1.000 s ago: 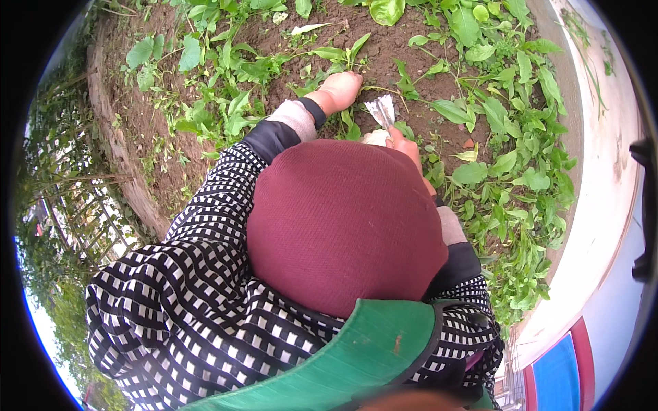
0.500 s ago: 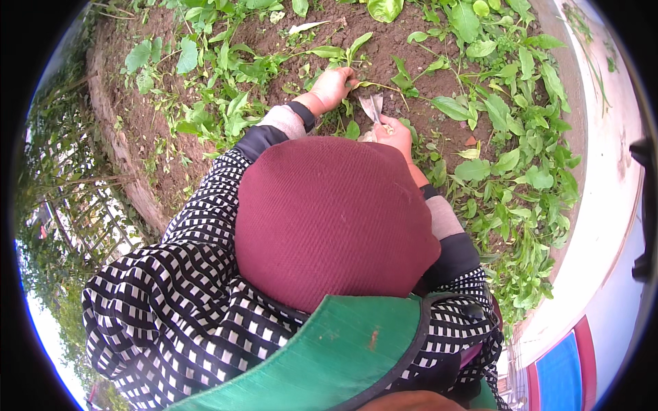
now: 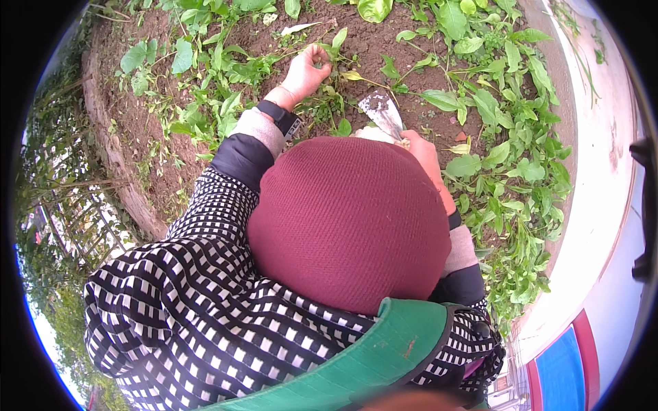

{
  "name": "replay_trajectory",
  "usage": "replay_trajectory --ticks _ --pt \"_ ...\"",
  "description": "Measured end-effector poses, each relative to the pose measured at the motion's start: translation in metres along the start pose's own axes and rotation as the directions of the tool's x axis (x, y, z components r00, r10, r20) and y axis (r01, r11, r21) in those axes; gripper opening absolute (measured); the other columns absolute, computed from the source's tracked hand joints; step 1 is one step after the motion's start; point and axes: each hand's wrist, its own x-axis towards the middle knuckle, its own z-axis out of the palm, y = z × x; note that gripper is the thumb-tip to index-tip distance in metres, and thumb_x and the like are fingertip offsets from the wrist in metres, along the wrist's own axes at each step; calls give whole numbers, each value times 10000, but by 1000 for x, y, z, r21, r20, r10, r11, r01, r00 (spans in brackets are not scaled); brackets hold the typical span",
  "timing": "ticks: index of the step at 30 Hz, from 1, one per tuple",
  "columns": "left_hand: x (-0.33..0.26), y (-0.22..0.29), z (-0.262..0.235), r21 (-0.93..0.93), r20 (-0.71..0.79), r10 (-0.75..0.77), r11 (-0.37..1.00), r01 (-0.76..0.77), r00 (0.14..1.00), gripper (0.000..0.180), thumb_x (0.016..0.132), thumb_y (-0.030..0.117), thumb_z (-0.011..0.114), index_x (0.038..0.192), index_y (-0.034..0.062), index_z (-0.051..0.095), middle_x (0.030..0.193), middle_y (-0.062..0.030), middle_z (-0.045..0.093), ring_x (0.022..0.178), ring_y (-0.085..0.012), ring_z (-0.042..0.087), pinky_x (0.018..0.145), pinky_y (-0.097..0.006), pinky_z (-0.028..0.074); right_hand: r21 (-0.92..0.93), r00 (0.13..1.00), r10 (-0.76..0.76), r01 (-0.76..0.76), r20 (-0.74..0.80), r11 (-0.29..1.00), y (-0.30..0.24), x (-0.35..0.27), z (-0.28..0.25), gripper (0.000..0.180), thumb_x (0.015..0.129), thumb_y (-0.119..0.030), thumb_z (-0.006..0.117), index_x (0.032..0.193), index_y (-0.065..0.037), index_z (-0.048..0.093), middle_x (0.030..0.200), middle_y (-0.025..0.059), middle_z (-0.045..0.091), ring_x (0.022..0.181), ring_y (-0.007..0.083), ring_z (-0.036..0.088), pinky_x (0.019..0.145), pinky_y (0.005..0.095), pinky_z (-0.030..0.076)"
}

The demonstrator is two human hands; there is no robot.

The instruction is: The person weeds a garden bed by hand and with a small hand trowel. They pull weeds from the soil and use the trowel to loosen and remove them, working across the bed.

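Observation:
My left hand (image 3: 306,73) is closed in a pinch, thumb and forefinger making a ring beside the upper leaves of a leafy plant (image 3: 338,39). The stem between its fingertips is mostly hidden. My right hand (image 3: 423,156) grips a small metal trowel (image 3: 382,113), its blade raised above the ground and smeared with dark soil. Next to the trowel's base is a pale whitish thing (image 3: 373,133) whose kind I cannot tell. A yellowing leaf (image 3: 352,75) stands between the left hand and the blade.
Brown soil (image 3: 373,42) carries leafy green plants (image 3: 504,103) on both sides. A pale concrete edge (image 3: 582,226) bounds the right, a low earthen border (image 3: 110,151) the left. A maroon knitted dome (image 3: 349,222) and green fabric (image 3: 404,335) block the lower middle.
My left hand has shifted up and slightly left along the plant. My right hand has drawn the trowel back and right, so more of its soiled blade shows.

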Motion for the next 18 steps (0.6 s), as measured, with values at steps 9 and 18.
replay_trajectory --ticks 9,18 --pt "16 38 5 73 168 -40 997 28 985 198 806 160 571 953 43 631 731 -15 608 665 -57 521 644 -228 455 -48 928 323 -336 -185 941 54 -85 -61 262 774 -142 616 1000 -13 582 776 224 614 734 341 619 666 367 486" --pt "-1 19 42 768 427 -90 562 -308 900 262 729 227 652 881 16 616 983 -153 584 849 -326 596 747 -385 486 163 858 484 -460 -172 873 117 -142 -45 313 784 -214 625 1064 -85 572 870 210 628 841 299 618 750 345 469"
